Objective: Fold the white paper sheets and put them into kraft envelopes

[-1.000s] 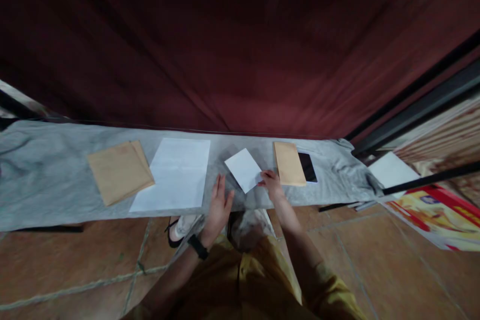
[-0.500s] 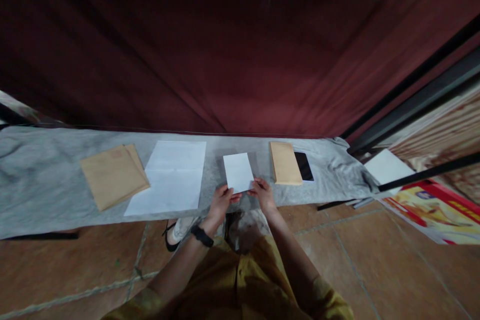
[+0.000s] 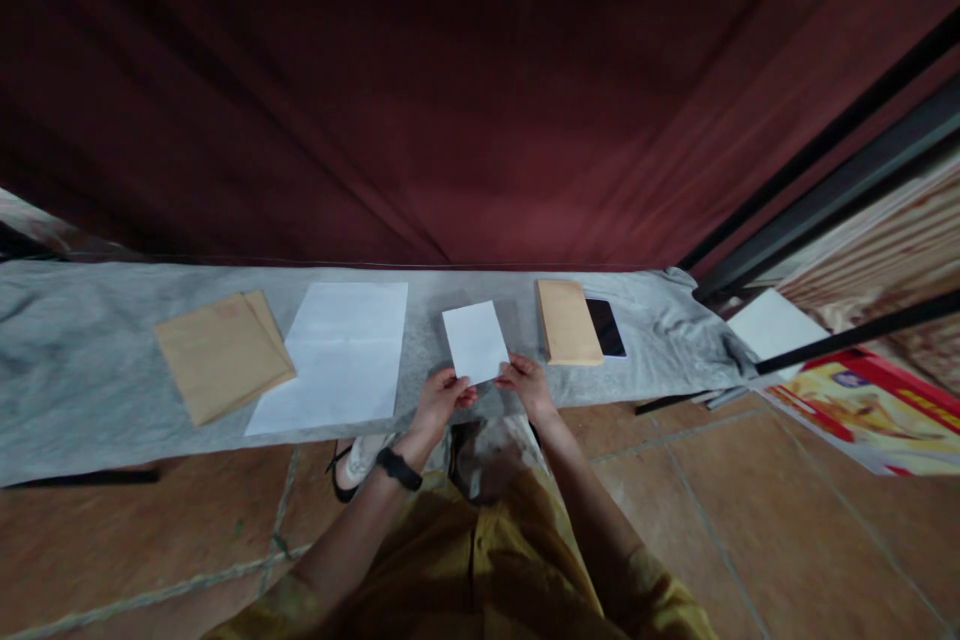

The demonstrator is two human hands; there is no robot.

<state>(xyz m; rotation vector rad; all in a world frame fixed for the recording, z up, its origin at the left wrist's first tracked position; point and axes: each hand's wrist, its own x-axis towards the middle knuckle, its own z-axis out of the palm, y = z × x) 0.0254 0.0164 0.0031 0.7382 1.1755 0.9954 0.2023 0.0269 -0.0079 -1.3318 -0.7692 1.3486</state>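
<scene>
Through my head camera I see the left hand (image 3: 441, 400) and right hand (image 3: 526, 386) each pinching a near corner of a small white paper (image 3: 475, 342) over the grey-draped tabletop (image 3: 82, 370), between a large white sheet (image 3: 337, 350) and a brown envelope (image 3: 570, 322).

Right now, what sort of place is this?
Probably a makeshift workspace: there is a long, narrow table draped in grey cloth, a dark-red fabric curtain behind it, and terracotta-coloured floor tiles.
</scene>
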